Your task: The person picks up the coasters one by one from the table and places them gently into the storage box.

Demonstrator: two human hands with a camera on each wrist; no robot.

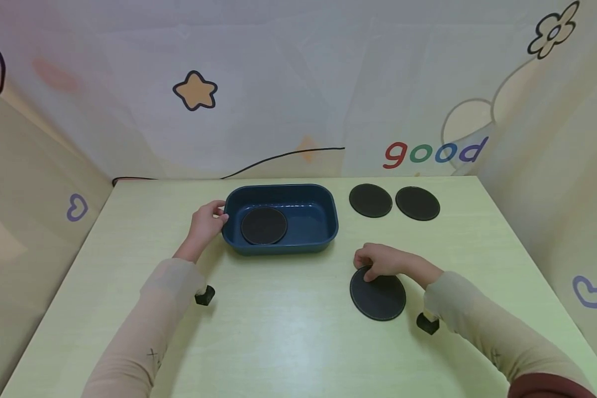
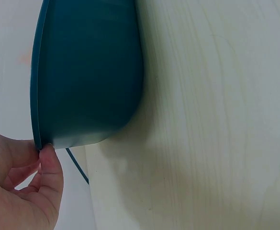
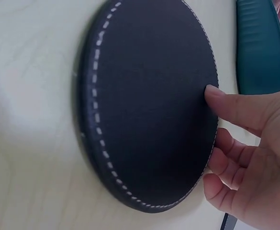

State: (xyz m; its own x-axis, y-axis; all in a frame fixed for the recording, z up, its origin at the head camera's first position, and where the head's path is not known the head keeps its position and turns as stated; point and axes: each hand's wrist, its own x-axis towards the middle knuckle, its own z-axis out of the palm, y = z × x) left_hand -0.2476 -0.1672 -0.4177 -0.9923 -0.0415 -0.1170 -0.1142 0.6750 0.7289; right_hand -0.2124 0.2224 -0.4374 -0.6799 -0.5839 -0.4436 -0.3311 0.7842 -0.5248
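My left hand [image 1: 209,224] pinches the left rim of a blue rectangular basin [image 1: 308,221] between thumb and fingers; the left wrist view shows the grip at the rim's corner. Inside the basin, toward its left end, lies a round black coaster [image 1: 264,225]. To the right, my right hand [image 1: 382,260] pinches the far edge of another black coaster [image 3: 151,105], thumb on top and fingers at the edge and beneath. White stitching runs round its border in the right wrist view. Its near edge is close over the table.
Two more black coasters, one [image 1: 370,200] beside the other [image 1: 417,203], lie on the table right of the basin. The pale wood-grain table [image 1: 278,331] ends at a printed curtain [image 1: 278,83] behind and at both sides.
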